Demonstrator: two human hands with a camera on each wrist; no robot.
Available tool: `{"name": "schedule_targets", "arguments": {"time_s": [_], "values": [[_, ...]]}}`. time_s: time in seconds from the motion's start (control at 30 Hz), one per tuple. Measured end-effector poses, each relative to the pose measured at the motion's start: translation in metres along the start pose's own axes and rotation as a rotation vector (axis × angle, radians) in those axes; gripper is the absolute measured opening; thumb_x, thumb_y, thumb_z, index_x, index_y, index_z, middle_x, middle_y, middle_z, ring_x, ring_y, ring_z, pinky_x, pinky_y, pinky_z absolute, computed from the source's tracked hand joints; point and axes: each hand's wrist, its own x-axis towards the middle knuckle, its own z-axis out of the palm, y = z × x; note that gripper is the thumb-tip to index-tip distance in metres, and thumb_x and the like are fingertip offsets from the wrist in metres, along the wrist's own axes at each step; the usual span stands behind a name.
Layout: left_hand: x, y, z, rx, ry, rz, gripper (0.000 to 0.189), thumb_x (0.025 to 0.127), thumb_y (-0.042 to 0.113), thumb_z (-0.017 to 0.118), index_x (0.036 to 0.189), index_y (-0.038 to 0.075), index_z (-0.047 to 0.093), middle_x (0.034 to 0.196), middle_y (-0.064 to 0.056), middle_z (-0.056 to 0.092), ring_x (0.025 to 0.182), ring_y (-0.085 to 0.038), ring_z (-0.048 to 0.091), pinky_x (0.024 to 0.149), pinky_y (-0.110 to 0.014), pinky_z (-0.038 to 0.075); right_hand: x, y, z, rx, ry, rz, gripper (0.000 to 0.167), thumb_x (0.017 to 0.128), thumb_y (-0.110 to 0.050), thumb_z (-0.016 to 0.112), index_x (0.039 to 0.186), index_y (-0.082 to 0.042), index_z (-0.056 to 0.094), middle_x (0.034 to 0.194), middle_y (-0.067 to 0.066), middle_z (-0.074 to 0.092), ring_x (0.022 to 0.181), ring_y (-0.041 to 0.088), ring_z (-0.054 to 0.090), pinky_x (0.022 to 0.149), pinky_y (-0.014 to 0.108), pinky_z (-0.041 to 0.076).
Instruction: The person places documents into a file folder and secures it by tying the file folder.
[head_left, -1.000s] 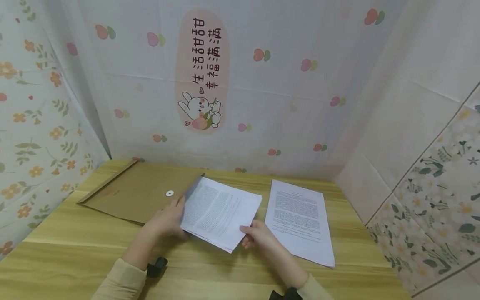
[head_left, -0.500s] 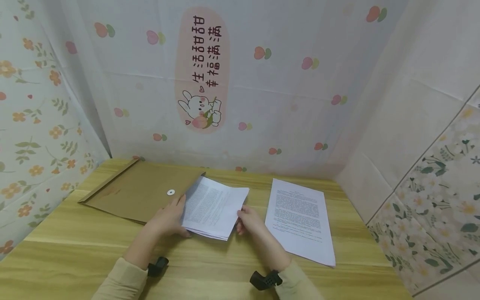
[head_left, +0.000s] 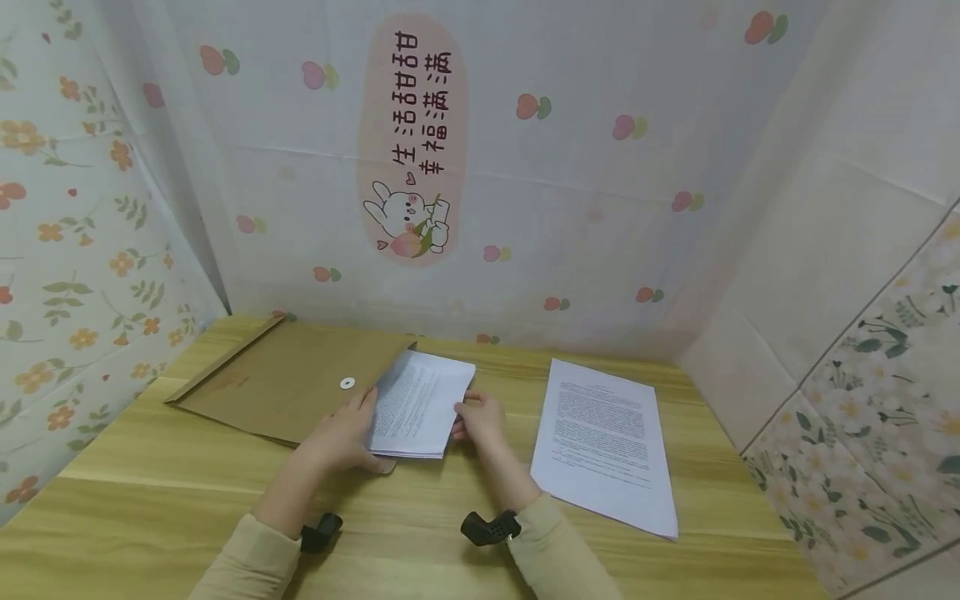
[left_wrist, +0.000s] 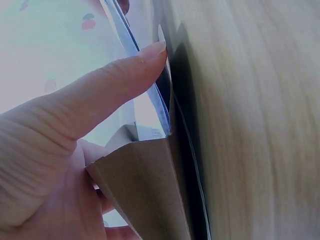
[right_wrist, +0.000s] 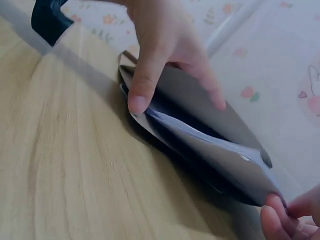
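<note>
A brown paper envelope [head_left: 292, 375] with a white round button lies on the table at the left, its mouth facing right. My left hand [head_left: 341, 437] grips the mouth, fingers over the upper side. In the left wrist view the thumb [left_wrist: 120, 75] bears on the lower edge of the opening, below the papers [left_wrist: 150, 110]. The printed paper stack [head_left: 420, 396] stands partly inside the envelope, its outer part showing. At the stack's right edge my right hand [head_left: 483, 421] pinches it between thumb and fingers. The right wrist view shows the envelope [right_wrist: 200, 95] gaping around the stack [right_wrist: 215, 147].
A second printed paper stack [head_left: 600, 450] lies flat on the wooden table [head_left: 405, 533] at the right. Behind stands a patterned curtain [head_left: 570, 208], with floral cloth [head_left: 82, 275] at the left. Black wrist cameras [head_left: 491, 527] sit below both hands.
My right hand has moved left and slightly up, sliding the paper stack further into the envelope. Less of the stack shows now. My left hand stays at the envelope's mouth.
</note>
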Motion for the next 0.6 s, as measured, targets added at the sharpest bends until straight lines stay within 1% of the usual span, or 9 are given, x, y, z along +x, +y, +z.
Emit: {"name": "schedule_targets", "arguments": {"time_s": [0.07, 0.13, 0.3, 0.47, 0.6], "values": [[0.0, 0.0, 0.0, -0.002, 0.0, 0.005, 0.123, 0.058, 0.041, 0.091, 0.144, -0.014, 0.021, 0.148, -0.033, 0.024, 0.131, -0.051, 0.03, 0.093, -0.072, 0.03, 0.001, -0.002, 0.004, 0.011, 0.022, -0.011, 0.04, 0.089, 0.001, 0.06, 0.127, 0.008, 0.053, 0.062, 0.013, 0.061, 0.042, 0.012, 0.057, 0.046, 0.029, 0.054], [-0.001, 0.0, -0.001, -0.006, -0.005, 0.003, 0.123, 0.059, 0.04, 0.091, 0.144, -0.014, 0.02, 0.148, -0.033, 0.023, 0.131, -0.051, 0.029, 0.094, -0.072, 0.029, 0.001, -0.005, 0.007, 0.029, 0.021, -0.018, 0.04, 0.088, 0.003, 0.058, 0.128, 0.008, 0.053, 0.06, 0.012, 0.06, 0.041, 0.012, 0.056, 0.045, 0.028, 0.054], [-0.002, 0.001, -0.004, -0.005, -0.014, -0.004, 0.124, 0.058, 0.037, 0.092, 0.144, -0.014, 0.02, 0.148, -0.033, 0.023, 0.131, -0.051, 0.029, 0.092, -0.074, 0.027, -0.003, -0.014, 0.015, 0.086, -0.047, -0.015, 0.042, 0.088, 0.009, 0.056, 0.13, 0.009, 0.052, 0.059, 0.009, 0.059, 0.042, 0.009, 0.053, 0.045, 0.024, 0.052], [-0.002, 0.001, -0.006, -0.004, -0.015, -0.01, 0.125, 0.057, 0.036, 0.092, 0.145, -0.014, 0.019, 0.148, -0.033, 0.023, 0.131, -0.051, 0.03, 0.092, -0.075, 0.027, -0.004, -0.019, 0.024, 0.092, -0.106, 0.012, 0.043, 0.088, 0.009, 0.057, 0.131, 0.01, 0.051, 0.06, 0.006, 0.059, 0.043, 0.006, 0.051, 0.044, 0.018, 0.049], [0.0, 0.0, -0.007, 0.007, 0.004, 0.0, 0.125, 0.055, 0.035, 0.093, 0.144, -0.014, 0.021, 0.148, -0.033, 0.025, 0.128, -0.051, 0.033, 0.091, -0.074, 0.029, -0.002, -0.02, 0.034, 0.089, -0.138, 0.032, 0.044, 0.089, 0.008, 0.057, 0.132, 0.012, 0.048, 0.061, 0.007, 0.06, 0.043, 0.006, 0.054, 0.045, 0.02, 0.05]]}}
